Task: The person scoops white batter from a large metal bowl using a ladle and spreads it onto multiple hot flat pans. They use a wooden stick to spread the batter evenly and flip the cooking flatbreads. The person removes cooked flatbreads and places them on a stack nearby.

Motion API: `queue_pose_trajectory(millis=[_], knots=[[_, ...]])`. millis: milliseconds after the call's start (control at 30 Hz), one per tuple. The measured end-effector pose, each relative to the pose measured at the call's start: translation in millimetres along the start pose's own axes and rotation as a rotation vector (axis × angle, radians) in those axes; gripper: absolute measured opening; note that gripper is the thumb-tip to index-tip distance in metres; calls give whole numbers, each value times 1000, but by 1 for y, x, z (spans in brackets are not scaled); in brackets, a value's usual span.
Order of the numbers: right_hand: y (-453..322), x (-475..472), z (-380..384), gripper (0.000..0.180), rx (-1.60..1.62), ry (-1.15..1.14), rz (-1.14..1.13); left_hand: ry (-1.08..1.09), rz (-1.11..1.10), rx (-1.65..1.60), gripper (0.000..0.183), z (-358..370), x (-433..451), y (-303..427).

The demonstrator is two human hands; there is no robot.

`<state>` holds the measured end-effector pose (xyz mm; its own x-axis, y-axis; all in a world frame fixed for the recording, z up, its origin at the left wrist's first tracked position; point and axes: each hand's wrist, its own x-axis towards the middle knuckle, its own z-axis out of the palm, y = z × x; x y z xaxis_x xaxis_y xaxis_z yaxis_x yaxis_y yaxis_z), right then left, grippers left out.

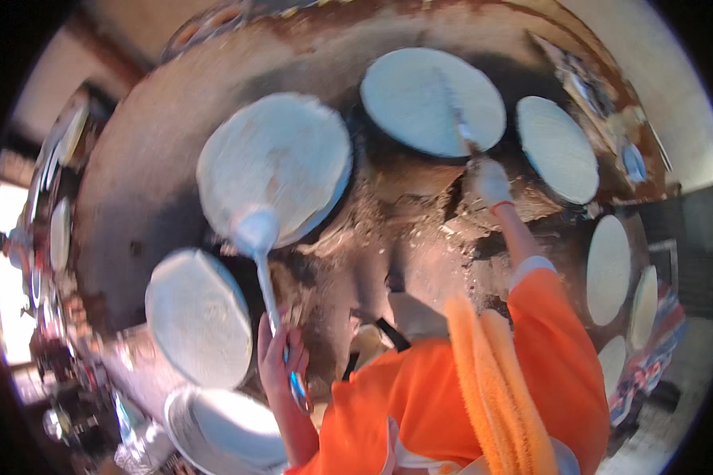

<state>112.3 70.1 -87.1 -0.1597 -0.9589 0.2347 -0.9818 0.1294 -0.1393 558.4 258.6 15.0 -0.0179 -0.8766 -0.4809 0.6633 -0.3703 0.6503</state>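
My left hand (284, 355) grips the handle of a metal ladle (257, 231). The ladle's bowl is over the near edge of a large round flatbread or pancake (276, 160) on a griddle. A pale glove covers my right hand (492, 181), which holds a long thin tool (462, 127), perhaps a spatula or scraper. Its blurred blade extends across another round sheet of batter or dough (431, 98); whether it touches is hard to tell. Beside my left hand is a third round flatbread (202, 320), slightly lifted at its rim.
A large metal basin (181, 415) of pale liquid stands at lower left. More round flatbreads lie at right, one on a griddle (558, 148) and another farther down (609, 270). The earthen stove (148, 136) curves around me. A person (16, 249) is at the far left.
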Motion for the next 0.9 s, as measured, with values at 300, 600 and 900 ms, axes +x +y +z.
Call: queue_pose_trajectory(millis=[300, 600, 900], knots=[[-276, -161, -54, 41, 1032, -508, -753, 114, 186, 138, 29, -30, 14, 1], [-329, -69, 19, 52, 20, -206, -868, 321, 341, -35, 35, -67, -35, 30], [-384, -79, 106, 49, -129, 29, -968, 337, 369, -136, 36, -78, -51, 33]])
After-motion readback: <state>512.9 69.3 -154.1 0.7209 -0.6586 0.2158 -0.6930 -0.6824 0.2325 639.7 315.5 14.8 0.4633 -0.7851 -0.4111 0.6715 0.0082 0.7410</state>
